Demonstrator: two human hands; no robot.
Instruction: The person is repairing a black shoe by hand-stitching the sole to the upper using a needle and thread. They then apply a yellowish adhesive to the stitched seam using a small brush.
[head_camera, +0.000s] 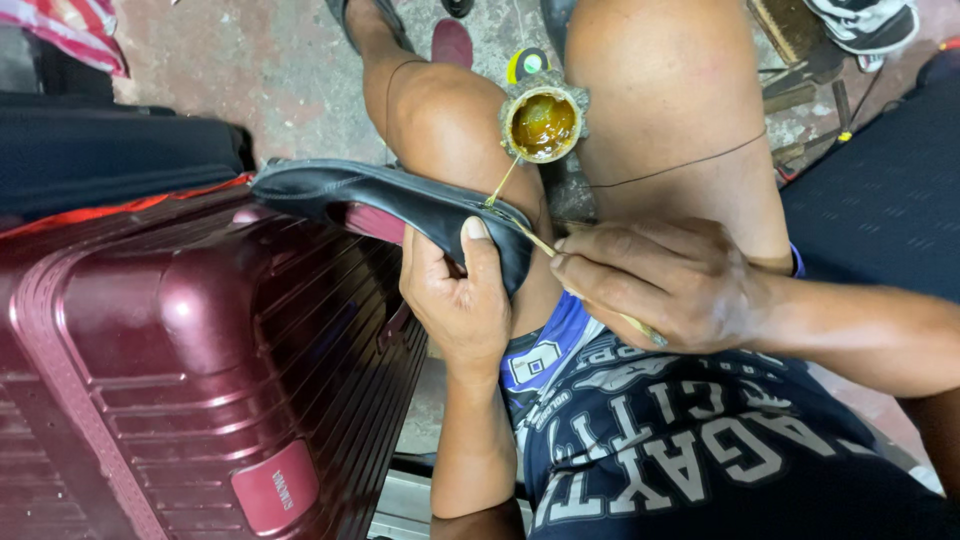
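Observation:
My left hand (462, 295) grips a black shoe (395, 200) by its edge, thumb pressed on top, resting it across my left knee. My right hand (665, 280) holds a thin stick (532, 238) whose tip touches the shoe's edge near the thumb. A string of amber glue runs from that spot up to an open round tin of amber glue (541, 124) sitting between my knees.
A dark red hard-shell suitcase (180, 380) lies at the left, right beside the shoe. A black case (110, 150) sits behind it. A dark cushion (880, 200) is at the right. Sandals and tools lie on the concrete floor (280, 60) beyond my knees.

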